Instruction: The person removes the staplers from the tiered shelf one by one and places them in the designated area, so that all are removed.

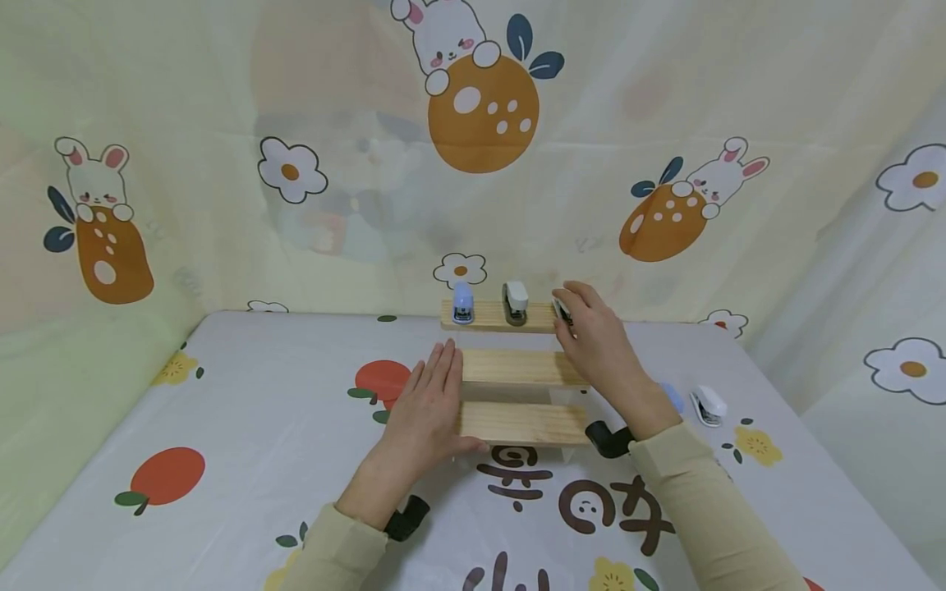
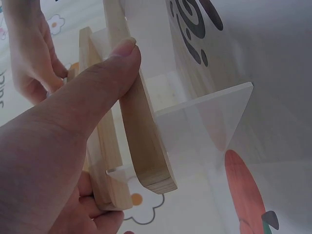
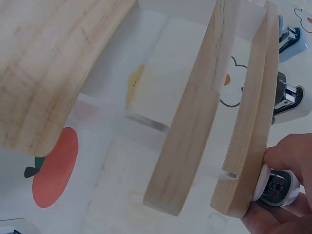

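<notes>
A three-step display stand has pale wooden boards, the lowest (image 1: pixel 525 423), the middle (image 1: pixel 517 367) and the top (image 1: pixel 484 313), on clear plastic side panels (image 2: pixel 209 114). My left hand (image 1: pixel 432 402) holds the stand's left end, its thumb (image 2: pixel 114 66) on the lowest board's front edge and its fingers by the middle board's end. At the top board's right end, my right hand (image 1: pixel 600 336) pinches a small white stapler (image 3: pixel 280 187); in the head view the hand mostly covers it. A blue stapler (image 1: pixel 462 304) and a white-and-grey stapler (image 1: pixel 515 303) stand farther left on that board.
On the table to the right lies another white stapler (image 1: pixel 709 405), beside a blue object (image 1: pixel 673 397) partly hidden by the right wrist. A printed cloth (image 1: pixel 244 435) covers the table. Patterned curtains (image 1: pixel 355 246) hang behind it and at both sides.
</notes>
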`<state>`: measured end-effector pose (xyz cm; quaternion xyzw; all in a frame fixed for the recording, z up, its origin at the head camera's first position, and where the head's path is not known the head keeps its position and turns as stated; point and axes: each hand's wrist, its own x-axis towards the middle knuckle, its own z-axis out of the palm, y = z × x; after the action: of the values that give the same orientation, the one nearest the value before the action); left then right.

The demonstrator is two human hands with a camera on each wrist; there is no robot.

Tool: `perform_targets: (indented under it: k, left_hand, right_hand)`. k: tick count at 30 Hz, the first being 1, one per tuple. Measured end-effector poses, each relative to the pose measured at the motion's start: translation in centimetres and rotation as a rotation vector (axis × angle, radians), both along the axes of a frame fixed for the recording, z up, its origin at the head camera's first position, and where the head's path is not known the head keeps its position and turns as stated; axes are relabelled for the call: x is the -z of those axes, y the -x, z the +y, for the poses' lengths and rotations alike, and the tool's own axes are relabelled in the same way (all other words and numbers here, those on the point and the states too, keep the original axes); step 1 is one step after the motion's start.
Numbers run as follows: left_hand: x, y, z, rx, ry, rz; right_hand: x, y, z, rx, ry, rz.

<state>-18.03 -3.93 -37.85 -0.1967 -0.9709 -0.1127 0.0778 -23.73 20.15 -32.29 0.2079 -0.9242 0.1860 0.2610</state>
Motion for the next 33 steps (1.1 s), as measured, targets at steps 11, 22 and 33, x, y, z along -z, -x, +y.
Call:
perform_targets:
  k: [11, 22, 33]
  left_hand:
    - [0.0, 0.1, 0.0, 0.002, 0.001, 0.01]
    - [0.0, -0.1, -0.1, 0.008, -0.012, 0.005]
    - [0.0, -0.1, 0.0, 0.001, -0.013, -0.001]
  right_hand:
    - [-0.3, 0.1, 0.1, -0.009, 0.027, -0.031]
    - [-0.8, -0.4, 0.7, -0.026, 0.104, -0.053]
    - [-1.1, -1.3, 1.4, -0.024, 0.078, 0.007]
